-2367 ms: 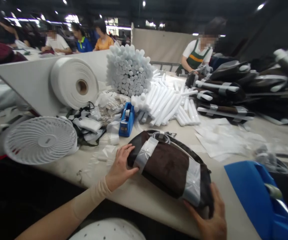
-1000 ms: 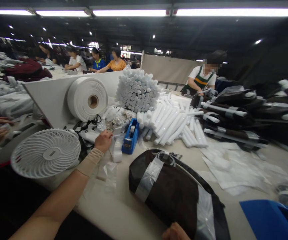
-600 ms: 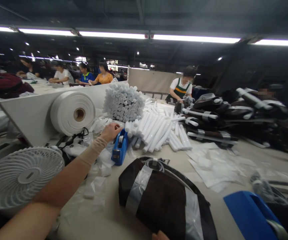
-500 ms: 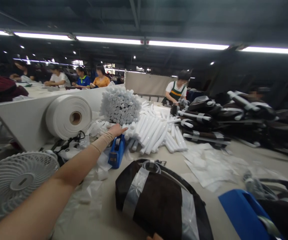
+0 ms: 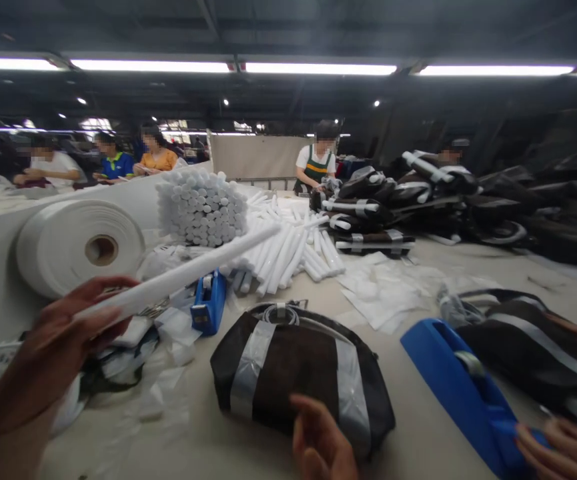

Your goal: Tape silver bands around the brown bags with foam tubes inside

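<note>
White foam tube, gripped near one end by the left hand; right hand apart, open, at the lower edge of a taped brown bundle.
Tube slants above a blue tape dispenser, far end unsupported; a slipped grip or careless swing could topple the dispenser or disturb the stacked foam tubes.

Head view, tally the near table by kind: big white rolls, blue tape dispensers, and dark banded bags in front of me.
White roll: 1
Blue tape dispensers: 2
Dark banded bags: 2
Total: 5
</note>
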### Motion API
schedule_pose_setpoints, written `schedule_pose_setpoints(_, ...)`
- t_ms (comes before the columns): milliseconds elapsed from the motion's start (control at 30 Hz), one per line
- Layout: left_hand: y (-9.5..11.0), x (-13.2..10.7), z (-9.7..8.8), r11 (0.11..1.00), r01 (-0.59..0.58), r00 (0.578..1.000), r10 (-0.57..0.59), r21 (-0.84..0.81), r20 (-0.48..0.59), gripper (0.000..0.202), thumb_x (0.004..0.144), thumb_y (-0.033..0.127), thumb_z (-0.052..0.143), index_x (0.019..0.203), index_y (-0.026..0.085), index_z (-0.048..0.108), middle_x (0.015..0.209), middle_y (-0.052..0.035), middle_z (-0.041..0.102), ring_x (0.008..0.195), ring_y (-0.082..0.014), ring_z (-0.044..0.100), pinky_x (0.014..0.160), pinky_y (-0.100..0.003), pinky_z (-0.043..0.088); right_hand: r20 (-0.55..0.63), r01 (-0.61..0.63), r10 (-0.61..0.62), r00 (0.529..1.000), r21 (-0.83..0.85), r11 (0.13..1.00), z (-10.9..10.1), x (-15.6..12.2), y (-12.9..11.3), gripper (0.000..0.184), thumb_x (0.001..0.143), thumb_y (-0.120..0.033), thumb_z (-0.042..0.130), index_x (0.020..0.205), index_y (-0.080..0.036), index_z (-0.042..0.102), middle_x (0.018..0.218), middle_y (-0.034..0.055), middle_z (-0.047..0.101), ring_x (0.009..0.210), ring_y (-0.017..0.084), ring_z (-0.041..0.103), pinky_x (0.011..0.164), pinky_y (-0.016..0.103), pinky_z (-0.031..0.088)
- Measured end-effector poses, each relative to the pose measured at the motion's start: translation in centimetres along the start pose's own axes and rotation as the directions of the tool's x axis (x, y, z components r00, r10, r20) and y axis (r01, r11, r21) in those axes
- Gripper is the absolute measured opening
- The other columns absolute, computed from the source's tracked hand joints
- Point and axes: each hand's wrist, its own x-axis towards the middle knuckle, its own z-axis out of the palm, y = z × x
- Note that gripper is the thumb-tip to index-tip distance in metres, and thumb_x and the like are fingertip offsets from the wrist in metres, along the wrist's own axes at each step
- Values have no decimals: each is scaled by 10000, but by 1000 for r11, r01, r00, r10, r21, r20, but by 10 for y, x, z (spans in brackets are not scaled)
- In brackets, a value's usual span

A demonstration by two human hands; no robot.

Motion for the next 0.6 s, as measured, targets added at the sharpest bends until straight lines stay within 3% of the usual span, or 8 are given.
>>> schedule_pose_setpoints(67, -4, -28, -3, 990, 122, 973, -105, -72, 207, 418, 488, 591, 704, 859, 402, 738, 824, -35, 705, 573, -270, 622, 377, -381, 468, 19, -55, 52, 998, 205, 977, 1, 7, -25, 907, 599, -755, 730, 1365, -315, 521, 1100, 106, 627, 460, 79, 441, 325, 200, 309)
schedule_pose_setpoints(133, -8, -41, 6, 983, 177, 884, -135, -53, 447, 407, 429, 575, 737, 797, 402, 764, 794, -60, 707, 449, -238, 544, 317, -383, 415, -86, -47, 76, 993, 304, 952, -2, 12, -50, 933, 598, -795, 696, 1379, -323, 502, 1291, 122, 559, 537, 83, 466, 383, 204, 373)
schedule_pose_setpoints(233, -15, -44, 37, 982, 181, 690, -84, -58, 719, 436, 548, 593, 710, 942, 410, 756, 862, -64, 712, 473, -221, 554, 359, -366, 432, -325, 31, 67, 943, 288, 957, -20, 4, -75, 569, 735, -657, 686, 1141, -259, 673, 1065, 68, 650, 600, 98, 499, 437, 176, 409)
schedule_pose_setpoints(300, -21, -39, 60, 987, 122, 608, 10, -105, 794, 487, 647, 601, 666, 1089, 400, 706, 940, -60, 704, 577, -226, 602, 445, -356, 486, -497, 107, 4, 868, 194, 975, -41, -12, -84, 390, 752, -576, 698, 881, -208, 717, 831, 36, 639, 641, 118, 547, 476, 173, 443)
schedule_pose_setpoints(367, -29, -34, 81, 993, 30, 650, 65, -112, 757, 518, 708, 632, 618, 1133, 341, 673, 930, -65, 695, 671, -234, 628, 538, -351, 520, -667, 192, -81, 741, 95, 977, -69, -34, -89, 386, 711, -569, 718, 739, -185, 688, 735, 19, 615, 619, 117, 559, 501, 189, 471)
schedule_pose_setpoints(467, -46, -30, 105, 996, -74, 830, 30, 55, 557, 545, 768, 693, 525, 1075, 262, 651, 914, -68, 686, 775, -248, 638, 673, -370, 536, -834, 252, -153, 530, -16, 967, -108, -75, -94, 403, 660, -569, 719, 688, -172, 655, 621, -9, 579, 433, 67, 434, 385, 187, 373)
schedule_pose_setpoints(533, -59, -32, 113, 975, -132, 911, 48, 179, 410, 609, 758, 730, 492, 1076, 230, 634, 1022, -84, 663, 874, -272, 637, 788, -414, 538, -865, 233, -207, 456, -108, 966, -124, -104, -98, 397, 657, -550, 701, 676, -159, 636, 598, -8, 582, 347, 40, 329, 309, 192, 242)
schedule_pose_setpoints(600, -71, -35, 118, 952, -166, 947, 82, 255, 311, 689, 736, 748, 489, 1132, 199, 614, 1174, -116, 605, 997, -302, 621, 900, -455, 517, -875, 214, -296, 382, -228, 950, -129, -131, -100, 377, 685, -526, 671, 681, -152, 620, 621, 6, 600, 323, 37, 316, 289, 203, 182)
